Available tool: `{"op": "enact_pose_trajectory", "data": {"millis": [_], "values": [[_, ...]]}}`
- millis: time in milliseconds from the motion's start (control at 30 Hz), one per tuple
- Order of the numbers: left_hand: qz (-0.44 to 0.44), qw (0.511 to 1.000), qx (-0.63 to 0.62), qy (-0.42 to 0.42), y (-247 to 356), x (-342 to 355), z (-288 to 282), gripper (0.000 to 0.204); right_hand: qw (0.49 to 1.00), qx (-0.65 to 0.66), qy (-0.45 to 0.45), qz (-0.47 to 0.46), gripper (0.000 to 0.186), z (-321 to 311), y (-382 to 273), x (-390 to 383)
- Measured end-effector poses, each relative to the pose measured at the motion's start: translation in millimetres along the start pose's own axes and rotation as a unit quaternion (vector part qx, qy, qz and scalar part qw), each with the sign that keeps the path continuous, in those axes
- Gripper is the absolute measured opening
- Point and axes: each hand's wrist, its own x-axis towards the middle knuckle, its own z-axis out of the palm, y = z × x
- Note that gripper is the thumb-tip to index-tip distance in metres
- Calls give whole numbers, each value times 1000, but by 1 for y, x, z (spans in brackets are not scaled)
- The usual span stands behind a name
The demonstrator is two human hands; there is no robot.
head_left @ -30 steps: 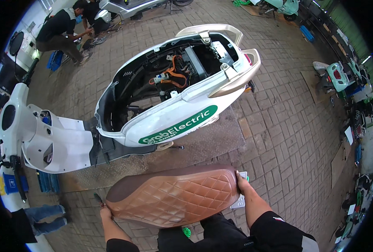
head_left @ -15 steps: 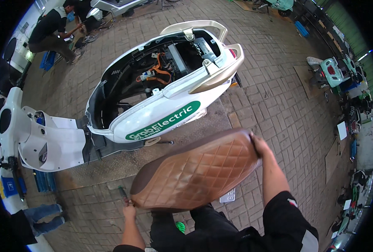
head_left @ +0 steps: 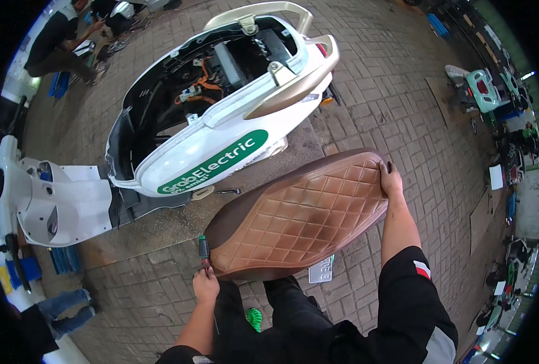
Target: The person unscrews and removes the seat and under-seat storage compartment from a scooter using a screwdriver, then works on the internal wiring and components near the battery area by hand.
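Fingers of my left hand are wrapped round a screwdriver, right by one end of a brown seat. My right hand grips the other end. Beyond both hands I see a white scooter, its top uncovered.

The left hand, low and left of centre, is curled in a grip, the bare left forearm slanting up from the lower edge. The right hand sits higher, right of centre, fingers bent, the right forearm rising almost straight from a black sleeve at lower right.
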Motion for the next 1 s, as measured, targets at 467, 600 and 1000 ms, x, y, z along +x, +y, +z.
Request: {"op": "enact_pose_trajectory", "data": {"millis": [467,600,1000], "values": [[16,999,20,-39,27,-17,-6,33,998,42,31,23,73,13,80,-53],[29,996,39,-80,35,-17,-10,33,998,57,34,-16,81,20,102,-69],[147,985,59,-64,56,-28,-19,30,939,269,87,196,103,72,106,-138]]}}
